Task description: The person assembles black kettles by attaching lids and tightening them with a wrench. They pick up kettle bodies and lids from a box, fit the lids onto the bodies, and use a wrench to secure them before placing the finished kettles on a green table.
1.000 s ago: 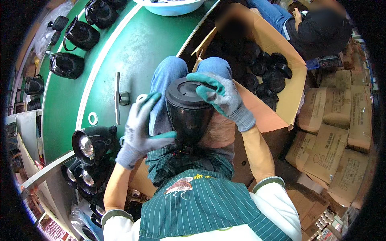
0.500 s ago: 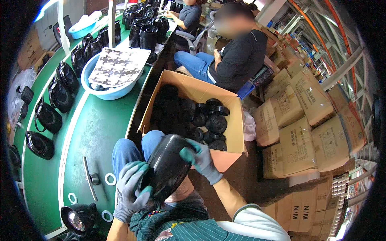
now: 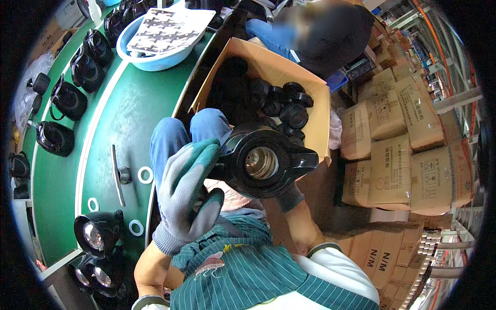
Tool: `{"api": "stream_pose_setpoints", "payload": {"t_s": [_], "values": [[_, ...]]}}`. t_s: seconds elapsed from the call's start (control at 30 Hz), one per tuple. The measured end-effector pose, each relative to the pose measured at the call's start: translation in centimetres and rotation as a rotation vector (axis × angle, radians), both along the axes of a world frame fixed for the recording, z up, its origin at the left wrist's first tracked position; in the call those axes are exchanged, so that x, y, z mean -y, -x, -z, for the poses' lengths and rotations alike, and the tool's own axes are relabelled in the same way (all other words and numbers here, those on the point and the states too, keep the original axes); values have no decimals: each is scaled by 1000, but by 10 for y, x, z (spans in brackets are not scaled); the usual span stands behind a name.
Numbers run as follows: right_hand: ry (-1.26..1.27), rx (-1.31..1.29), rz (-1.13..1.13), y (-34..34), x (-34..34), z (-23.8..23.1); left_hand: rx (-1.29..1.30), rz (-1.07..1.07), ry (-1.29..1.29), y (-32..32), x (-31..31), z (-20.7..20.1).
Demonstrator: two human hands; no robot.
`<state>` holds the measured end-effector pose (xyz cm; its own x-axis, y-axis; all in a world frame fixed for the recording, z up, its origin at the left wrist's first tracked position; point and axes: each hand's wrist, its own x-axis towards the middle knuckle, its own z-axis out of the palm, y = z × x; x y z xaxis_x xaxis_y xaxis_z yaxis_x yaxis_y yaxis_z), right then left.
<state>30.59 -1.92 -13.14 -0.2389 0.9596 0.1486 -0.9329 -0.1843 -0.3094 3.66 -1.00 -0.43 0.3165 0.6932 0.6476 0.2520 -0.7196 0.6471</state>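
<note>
A glossy black vacuum jug (image 3: 281,178) is in front of my lap, its spout to the right and its round open mouth facing up, showing a shiny metallic inside. My left hand (image 3: 187,188), in a grey glove with green fingertips, is closed around the handle side, fingers above and thumb below. Beneath the jug is my right hand (image 3: 290,199); only its dark glove cuff shows and the jug hides its fingers. A cardboard box (image 3: 323,121) just beyond my knees holds several round black parts (image 3: 294,117).
The green workbench (image 3: 137,111) on my left carries more black jugs (image 3: 55,138), pale rings (image 3: 145,175), a curved strip (image 3: 118,175) and a blue tub (image 3: 155,63) under a printed sheet (image 3: 168,31). A person (image 3: 330,33) sits beyond the box. Stacked cartons (image 3: 390,170) stand right.
The jug has turned from lying on its side to mouth up, moving right. My right hand went from its outer end to underneath. The view has tilted down.
</note>
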Motion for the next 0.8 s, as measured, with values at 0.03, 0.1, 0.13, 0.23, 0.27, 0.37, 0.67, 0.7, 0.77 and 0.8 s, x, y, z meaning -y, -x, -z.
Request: {"api": "stream_pose_setpoints", "payload": {"t_s": [0.03,0.1,0.13,0.23,0.27,0.37,0.67,0.7,0.77,0.8], "values": [[-5,28,10,0,1,1,11,12,48,3,2,-1],[-18,119,32,1,6,-2,24,17,101,8,5,-1],[23,71,-14,5,5,-13,34,20,128,9,7,0],[206,96,-51,10,7,-35,39,15,104,12,10,1],[301,222,-3,8,8,-36,29,14,93,13,10,0],[157,79,-102,-6,5,-24,59,104,143,20,6,-3],[401,1115,247,-18,25,-67,-517,316,25,23,-21,-75],[308,1256,268,-31,29,-59,-563,345,-50,18,-23,-75],[246,1417,218,-41,30,-45,-753,327,-116,8,-18,-65],[293,1462,176,-39,32,-47,-842,270,-218,3,-18,-60]]}}
